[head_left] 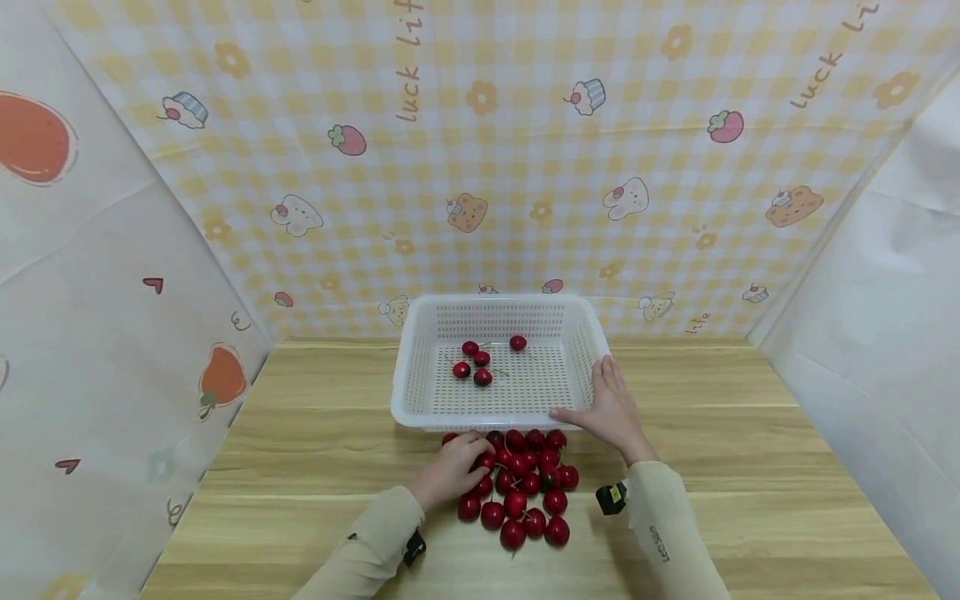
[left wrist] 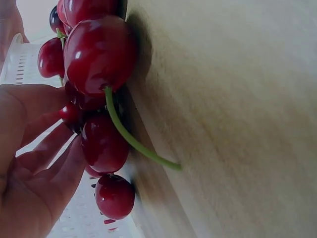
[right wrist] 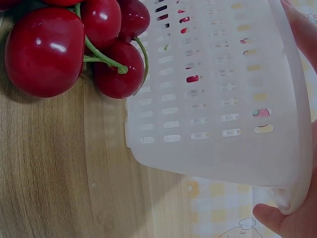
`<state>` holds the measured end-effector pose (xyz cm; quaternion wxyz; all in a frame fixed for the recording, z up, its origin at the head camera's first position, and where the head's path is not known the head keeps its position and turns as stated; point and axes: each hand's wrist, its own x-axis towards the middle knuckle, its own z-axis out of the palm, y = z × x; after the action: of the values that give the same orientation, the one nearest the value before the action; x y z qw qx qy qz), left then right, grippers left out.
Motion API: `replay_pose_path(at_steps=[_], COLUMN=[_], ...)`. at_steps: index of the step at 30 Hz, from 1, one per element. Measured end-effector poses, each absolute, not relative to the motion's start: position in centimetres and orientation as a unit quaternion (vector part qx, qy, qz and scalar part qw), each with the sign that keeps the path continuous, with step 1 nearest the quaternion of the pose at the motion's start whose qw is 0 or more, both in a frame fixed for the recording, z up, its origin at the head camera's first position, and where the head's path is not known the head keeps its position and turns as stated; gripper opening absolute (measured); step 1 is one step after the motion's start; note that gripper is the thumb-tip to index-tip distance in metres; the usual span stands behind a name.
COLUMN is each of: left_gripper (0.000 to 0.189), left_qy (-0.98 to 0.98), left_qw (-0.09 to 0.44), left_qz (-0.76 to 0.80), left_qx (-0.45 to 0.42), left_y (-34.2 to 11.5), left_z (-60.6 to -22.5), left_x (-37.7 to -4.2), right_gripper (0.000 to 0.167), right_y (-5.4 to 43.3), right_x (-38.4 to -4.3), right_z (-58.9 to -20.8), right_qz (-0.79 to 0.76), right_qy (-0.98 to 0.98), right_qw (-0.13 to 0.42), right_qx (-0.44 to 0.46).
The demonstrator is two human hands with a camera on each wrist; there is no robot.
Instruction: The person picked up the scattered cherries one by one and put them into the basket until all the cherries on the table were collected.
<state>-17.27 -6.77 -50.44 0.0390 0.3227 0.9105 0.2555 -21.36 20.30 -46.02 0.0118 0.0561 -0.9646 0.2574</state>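
Observation:
Dark red cherries point(head_left: 514, 502) with green stems lie in a loose pile on the table. My left hand point(head_left: 452, 468) is at the pile's left side, its thumb and fingertips closing round a small cherry point(left wrist: 72, 114) among the others. Behind the pile stands a white slotted plastic basket point(head_left: 405, 392), upright, with several cherries point(head_left: 482, 358) on its floor. My right hand point(head_left: 613, 410) holds the basket's front right corner, thumb on the front rim and fingers along the right rim. In the right wrist view a fingertip point(right wrist: 269, 216) shows just past the rim's corner.
The wood-grain table point(head_left: 750, 467) reaches back to a yellow checked cloth point(head_left: 525, 167) close behind the basket. White printed sheets flank it at left point(head_left: 150, 333) and right. Each wrist wears a small black camera point(head_left: 611, 499).

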Motion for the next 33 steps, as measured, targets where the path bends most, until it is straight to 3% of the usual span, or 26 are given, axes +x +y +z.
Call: replay_pose_path(at_steps=[11, 24, 33], left_gripper=[0.019, 0.019, 0.020], left_qy=[0.896, 0.850, 0.836], left_qw=[0.034, -0.018, -0.100], left_qz=[0.276, 0.286, 0.252], left_qx=[0.347, 0.441, 0.478], left_y=[-6.7, -5.5, -5.6], left_z=[-48.9, -45.6, -41.8], left_x=[-16.9, -15.4, -16.1], right_gripper=[0.126, 0.126, 0.126], right_y=[20.2, 20.2, 20.2], right_x=[-21.5, -21.3, -21.3], right_z=[-45.8, -45.8, -45.8], right_qz=[0.257, 0.262, 0.257], right_qy=[-0.965, -0.963, -0.965], right_qw=[0.012, 0.010, 0.014], right_qx=[0.057, 0.055, 0.057])
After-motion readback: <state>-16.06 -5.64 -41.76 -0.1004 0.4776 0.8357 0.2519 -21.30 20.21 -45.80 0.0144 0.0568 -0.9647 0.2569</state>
